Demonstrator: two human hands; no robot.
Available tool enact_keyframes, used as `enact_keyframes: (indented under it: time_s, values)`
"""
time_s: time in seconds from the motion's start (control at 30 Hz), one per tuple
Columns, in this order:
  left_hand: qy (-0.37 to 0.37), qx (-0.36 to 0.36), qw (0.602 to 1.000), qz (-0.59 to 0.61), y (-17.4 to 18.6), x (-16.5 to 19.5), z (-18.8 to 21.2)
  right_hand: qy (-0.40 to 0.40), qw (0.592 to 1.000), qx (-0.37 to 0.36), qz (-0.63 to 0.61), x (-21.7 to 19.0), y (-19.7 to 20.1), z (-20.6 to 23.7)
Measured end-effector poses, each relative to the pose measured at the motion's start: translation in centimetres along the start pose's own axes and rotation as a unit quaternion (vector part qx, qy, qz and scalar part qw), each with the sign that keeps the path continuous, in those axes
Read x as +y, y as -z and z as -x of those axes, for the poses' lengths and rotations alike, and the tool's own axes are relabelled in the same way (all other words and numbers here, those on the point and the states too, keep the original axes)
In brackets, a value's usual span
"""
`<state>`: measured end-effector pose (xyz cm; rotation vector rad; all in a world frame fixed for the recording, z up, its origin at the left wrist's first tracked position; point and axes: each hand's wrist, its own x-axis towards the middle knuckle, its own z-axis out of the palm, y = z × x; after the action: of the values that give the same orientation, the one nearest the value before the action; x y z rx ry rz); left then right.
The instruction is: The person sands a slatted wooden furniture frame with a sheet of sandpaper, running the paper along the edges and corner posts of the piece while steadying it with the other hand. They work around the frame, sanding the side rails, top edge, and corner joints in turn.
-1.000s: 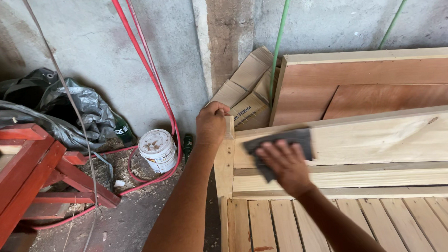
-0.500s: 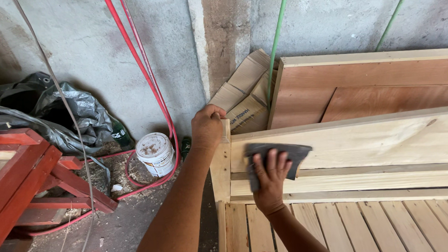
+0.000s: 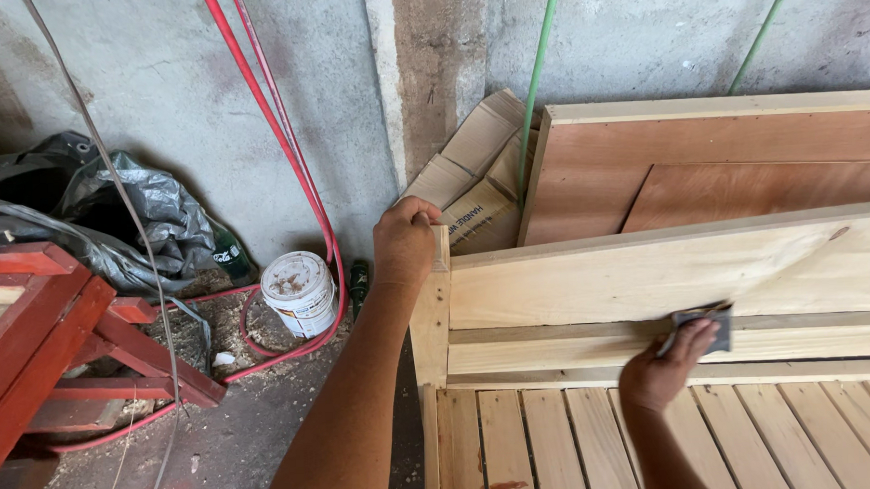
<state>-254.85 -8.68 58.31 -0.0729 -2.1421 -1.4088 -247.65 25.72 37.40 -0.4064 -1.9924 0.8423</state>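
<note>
Wooden post (image 3: 431, 302) in left hand (image 3: 405, 244) grip; right hand (image 3: 663, 370) presses sandpaper (image 3: 705, 324).

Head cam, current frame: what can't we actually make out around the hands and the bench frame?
- Sandpaper sheet: mostly hidden behind the right hand; its full shape is unclear.
- Corner post: its top is covered by the left hand.
- Wooden bench frame: cut off by the right and bottom edges of the head view.
- White bucket: its contents are too small to tell.
- Grey plastic sheeting: hides whatever lies beneath it.
</note>
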Motion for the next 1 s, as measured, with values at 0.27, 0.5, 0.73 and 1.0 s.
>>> enact_keyframes:
  time_s: [0.27, 0.5, 0.73, 1.0]
  values:
    - [0.000, 0.008, 1.000, 0.010, -0.2, -0.4, -0.1, 0.136, 0.943, -0.206, 0.223, -9.0, -3.1, 7.3]
    - [0.027, -0.005, 1.000, -0.004, 0.2, -0.1, 0.1, 0.310, 0.865, -0.361, 0.157, -14.3, -4.2, 9.1]
    - [0.009, 0.012, 0.999, -0.033, 0.2, -0.4, -0.1, 0.250, 0.886, -0.243, 0.306, -1.3, 1.1, -2.4]
    - [0.036, -0.001, 0.999, -0.014, 0.3, 0.0, 0.1, 0.281, 0.887, -0.347, 0.122, -14.1, -5.3, 10.0]
